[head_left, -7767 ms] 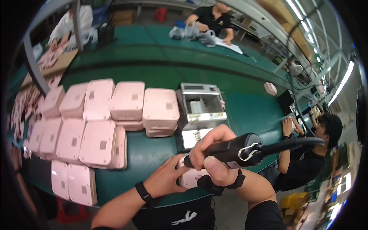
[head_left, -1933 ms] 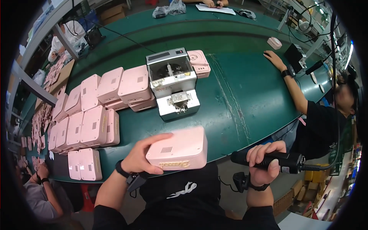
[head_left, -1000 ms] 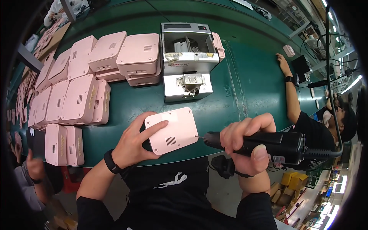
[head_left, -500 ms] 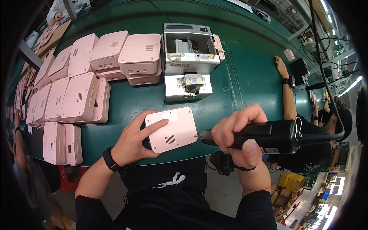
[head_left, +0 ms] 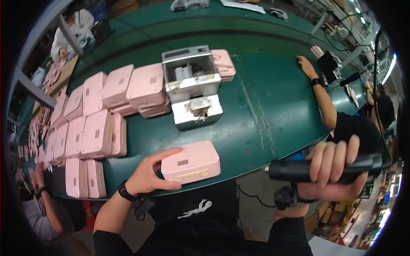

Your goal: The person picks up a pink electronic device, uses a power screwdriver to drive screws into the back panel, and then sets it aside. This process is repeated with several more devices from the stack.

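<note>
A pink plastic box (head_left: 192, 161) with a vent grille, corner holes and gold lettering along its near side rests at the table's front edge. My left hand (head_left: 150, 174) grips it from the left, thumb on the near side and fingers along the far edge. My right hand (head_left: 334, 167) is wrapped around a black electric screwdriver (head_left: 294, 170), held off to the right past the table edge, its tip pointing left and apart from the box. Beyond the box stands a grey and silver screw feeder (head_left: 191, 87) with an open top.
Several more pink boxes (head_left: 98, 133) are stacked at the left. Another pink box (head_left: 224, 64) sits behind the feeder. At the right, a co-worker's arm (head_left: 323, 96) rests on the green table (head_left: 267, 91). A cable (head_left: 256, 198) hangs below the table edge.
The screwdriver has moved right, away from the box. The box has tilted, so its lettered side now shows. My left forefinger has left its top face. The whole view has shifted.
</note>
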`<state>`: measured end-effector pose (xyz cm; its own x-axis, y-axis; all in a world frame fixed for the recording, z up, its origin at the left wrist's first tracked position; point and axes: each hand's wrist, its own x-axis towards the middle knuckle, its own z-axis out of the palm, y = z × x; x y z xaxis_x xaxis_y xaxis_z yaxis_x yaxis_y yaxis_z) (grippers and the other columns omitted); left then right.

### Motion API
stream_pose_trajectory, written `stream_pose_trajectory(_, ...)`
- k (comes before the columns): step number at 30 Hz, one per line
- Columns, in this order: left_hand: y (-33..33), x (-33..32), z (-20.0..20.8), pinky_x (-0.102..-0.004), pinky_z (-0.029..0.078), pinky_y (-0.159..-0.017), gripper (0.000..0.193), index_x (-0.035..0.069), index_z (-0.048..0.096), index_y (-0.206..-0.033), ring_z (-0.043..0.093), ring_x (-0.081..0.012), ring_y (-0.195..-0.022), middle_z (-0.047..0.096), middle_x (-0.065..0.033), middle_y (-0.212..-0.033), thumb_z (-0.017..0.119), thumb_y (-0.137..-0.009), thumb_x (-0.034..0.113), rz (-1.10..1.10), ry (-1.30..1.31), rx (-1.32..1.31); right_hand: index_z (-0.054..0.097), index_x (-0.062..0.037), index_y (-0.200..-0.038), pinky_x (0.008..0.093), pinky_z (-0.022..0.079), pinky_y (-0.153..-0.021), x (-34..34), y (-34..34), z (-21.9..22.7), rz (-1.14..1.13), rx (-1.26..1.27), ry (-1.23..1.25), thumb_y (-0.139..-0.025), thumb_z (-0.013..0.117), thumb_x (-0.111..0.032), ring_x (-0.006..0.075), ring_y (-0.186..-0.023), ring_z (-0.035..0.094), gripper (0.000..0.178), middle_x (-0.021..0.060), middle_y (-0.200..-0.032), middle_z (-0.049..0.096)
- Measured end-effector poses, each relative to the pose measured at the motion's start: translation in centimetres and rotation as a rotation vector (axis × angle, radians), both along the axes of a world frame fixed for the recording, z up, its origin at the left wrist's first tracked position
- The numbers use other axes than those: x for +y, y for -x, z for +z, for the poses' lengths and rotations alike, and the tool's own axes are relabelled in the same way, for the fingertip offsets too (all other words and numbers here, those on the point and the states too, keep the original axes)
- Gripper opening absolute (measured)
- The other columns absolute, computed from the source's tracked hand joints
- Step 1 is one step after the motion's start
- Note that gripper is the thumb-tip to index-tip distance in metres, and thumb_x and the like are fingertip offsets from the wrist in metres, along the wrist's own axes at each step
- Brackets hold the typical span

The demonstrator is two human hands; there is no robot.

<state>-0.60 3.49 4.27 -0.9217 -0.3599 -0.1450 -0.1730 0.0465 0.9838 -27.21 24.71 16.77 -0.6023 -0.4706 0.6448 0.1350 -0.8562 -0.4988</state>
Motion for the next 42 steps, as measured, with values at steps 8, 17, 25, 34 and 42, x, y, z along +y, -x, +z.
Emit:
stream_pose_trajectory(8, 16.4, 5.0, -2.4, -0.044, 0.053, -0.096, 0.064, 0.016, 0.041, -0.145, 0.061, -0.0292, -0.113, 0.054, -0.0125, -0.133, 0.055, -0.095, 0.055, -0.086, -1.093, -0.262, 0.042, -0.0059, -0.09, 0.0317, 0.042, -0.035, 8.2, -2.0, -5.9, -0.131, -0.079, -0.172, -0.087, 0.067, -0.037, 0.0174, -0.035, 0.047, 0.04, 0.0051, -0.054, 0.049)
stream_pose_trajectory(17, 26.9, 9.5, -0.8, -0.0357, 0.053, -0.096, 0.073, 0.0, 0.036, -0.144, 0.064, -0.0274, -0.11, 0.061, -0.0184, -0.126, 0.061, -0.095, 0.048, -0.201, -0.621, -0.09, 0.045, -0.0026, -0.1, 0.0378, 0.048, -0.055, 11.7, -1.8, -7.5, -0.058, -0.107, -0.29, -0.088, 0.069, -0.035, 0.0216, -0.053, 0.054, 0.042, 0.0114, -0.071, 0.056)
stream_pose_trajectory(25, -0.7, 5.1, 0.0, -0.0373, 0.053, -0.089, 0.051, 0.001, 0.063, -0.117, 0.068, -0.0297, -0.097, 0.069, -0.0147, -0.108, 0.084, -0.073, 0.015, 0.48, 0.862, -0.054, 0.045, -0.0057, -0.102, 0.0359, 0.045, -0.05, 4.1, 0.9, -11.2, 0.008, -0.185, -0.316, -0.091, 0.065, -0.036, 0.0194, -0.051, 0.052, 0.038, 0.0079, -0.069, 0.054)
stream_pose_trajectory(34, -17.2, 4.6, 1.8, -0.0469, 0.041, -0.103, 0.085, 0.004, 0.057, -0.132, 0.047, -0.0421, -0.126, 0.044, -0.0236, -0.143, 0.09, -0.06, 0.036, 1.12, 1.43, -0.729, 0.045, -0.0058, -0.109, 0.0299, 0.044, -0.066, -4.8, -1.0, -10.1, -0.021, 0.107, -0.347, -0.096, 0.06, -0.04, 0.0152, -0.064, 0.048, 0.039, 0.005, -0.08, 0.048)
stream_pose_trajectory(42, -22.9, 3.0, 2.1, -0.0468, 0.04, -0.106, 0.093, 0.007, 0.055, -0.134, 0.047, -0.0417, -0.128, 0.038, -0.0236, -0.148, 0.092, -0.055, 0.036, 1.228, 1.42, -0.647, 0.045, -0.0054, -0.109, 0.0296, 0.043, -0.069, -7.2, -2.1, -10.6, 0.023, 0.177, -0.47, -0.097, 0.06, -0.034, 0.0149, -0.068, 0.049, 0.034, 0.0052, -0.083, 0.047)
